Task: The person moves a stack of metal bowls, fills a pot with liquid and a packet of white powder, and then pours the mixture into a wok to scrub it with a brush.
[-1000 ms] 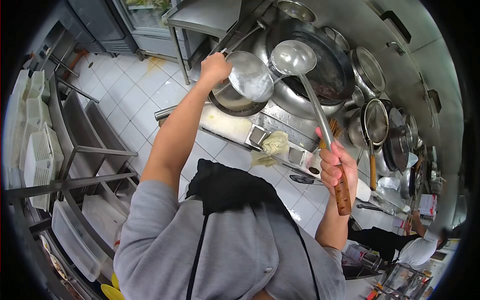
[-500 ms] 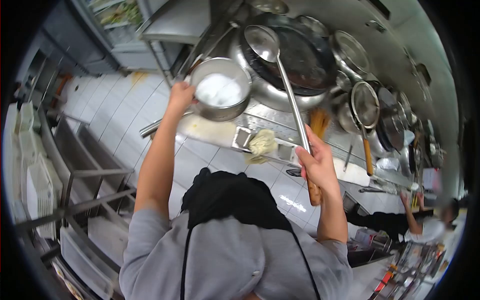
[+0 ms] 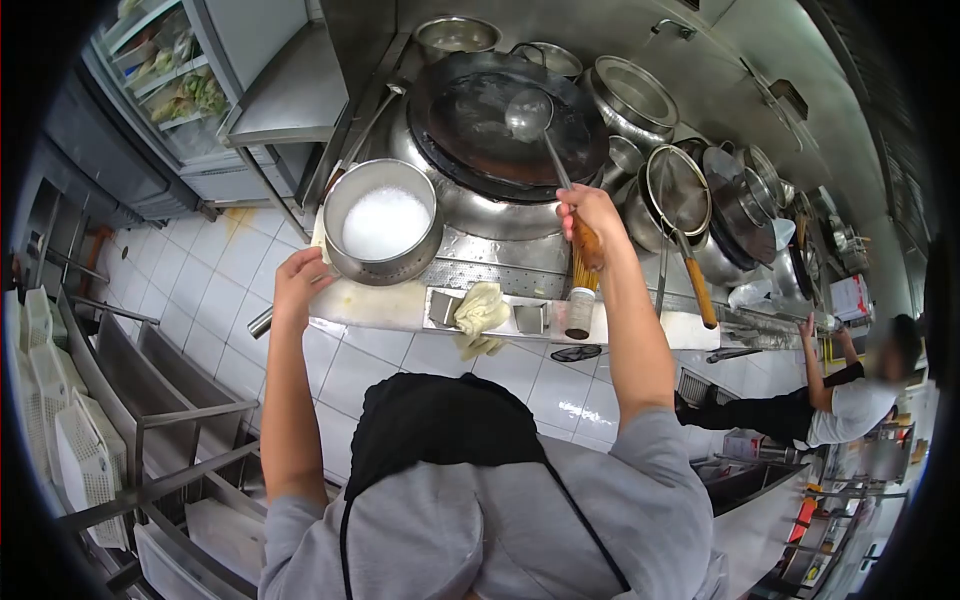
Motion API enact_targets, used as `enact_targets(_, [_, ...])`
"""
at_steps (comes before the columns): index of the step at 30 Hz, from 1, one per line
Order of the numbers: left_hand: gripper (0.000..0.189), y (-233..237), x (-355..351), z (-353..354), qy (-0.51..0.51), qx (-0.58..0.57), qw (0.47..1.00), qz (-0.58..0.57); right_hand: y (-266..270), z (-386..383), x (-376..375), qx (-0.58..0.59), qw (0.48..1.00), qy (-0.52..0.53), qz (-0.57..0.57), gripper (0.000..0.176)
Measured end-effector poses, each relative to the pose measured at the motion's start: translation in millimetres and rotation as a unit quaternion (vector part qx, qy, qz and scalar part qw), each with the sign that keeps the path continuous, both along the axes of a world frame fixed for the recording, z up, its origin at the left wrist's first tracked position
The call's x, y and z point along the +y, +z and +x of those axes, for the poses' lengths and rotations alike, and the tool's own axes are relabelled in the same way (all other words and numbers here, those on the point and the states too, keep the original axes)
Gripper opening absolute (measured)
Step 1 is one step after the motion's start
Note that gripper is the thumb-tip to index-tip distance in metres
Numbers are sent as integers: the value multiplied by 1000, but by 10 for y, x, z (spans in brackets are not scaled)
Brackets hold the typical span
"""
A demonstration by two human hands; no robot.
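My left hand (image 3: 300,282) grips the handle side of a steel pot (image 3: 345,262) filled with something white and grainy. The pot rests on the stove's front ledge, left of the wok. My right hand (image 3: 588,215) is closed around the wooden handle of a long steel ladle (image 3: 530,112). The ladle's bowl sits inside the big dark wok (image 3: 470,125), which holds a little liquid. Both of my arms reach forward over my grey shirt and black apron.
Wire strainers with wooden handles (image 3: 680,190) and stacked pots line the stove to the right. A yellow cloth (image 3: 480,305) and a small jar (image 3: 578,312) lie on the ledge. A co-worker (image 3: 840,405) stands far right. White baskets (image 3: 60,440) fill racks on the left.
The pot has come down from beside the wok onto the front ledge, level again. My right hand has moved forward and the ladle's bowl has dropped into the wok.
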State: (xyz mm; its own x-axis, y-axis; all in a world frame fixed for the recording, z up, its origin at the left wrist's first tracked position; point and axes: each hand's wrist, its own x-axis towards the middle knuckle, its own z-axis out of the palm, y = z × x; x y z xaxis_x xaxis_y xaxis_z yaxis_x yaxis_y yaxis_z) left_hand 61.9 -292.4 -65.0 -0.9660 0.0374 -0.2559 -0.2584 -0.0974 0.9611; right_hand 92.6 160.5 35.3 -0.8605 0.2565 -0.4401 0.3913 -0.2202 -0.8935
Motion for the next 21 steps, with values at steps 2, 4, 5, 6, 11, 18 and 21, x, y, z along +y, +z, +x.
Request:
enact_targets(2, [33, 0, -89, 116, 35, -6, 999, 10, -11, -17, 104, -20, 961, -29, -275, 12])
enact_targets(4, [34, -33, -172, 188, 69, -7, 997, 28, -28, 12, 107, 26, 904, -27, -426, 20])
enact_targets(5, [34, -45, -207, 244, 86, -10, 996, 35, 37, 50, 59, 35, 883, -29, -467, 22])
enact_targets(6, [35, -40, -232, 287, 96, -9, 995, 42, 97, 94, 2, 43, 860, -32, -508, 24])
enact_targets(11, [37, -33, -147, 232, 124, -9, 991, 57, 406, 455, -288, 84, 799, 47, -593, 38])
enact_targets(18, [53, -65, 564, -18, 61, -48, 997, 23, 712, 940, -727, 93, 789, 99, -600, 47])
enact_targets(21, [57, -114, 710, -96, 118, -31, 992, 34, 712, 1076, -817, 67, 829, 102, -545, 46])
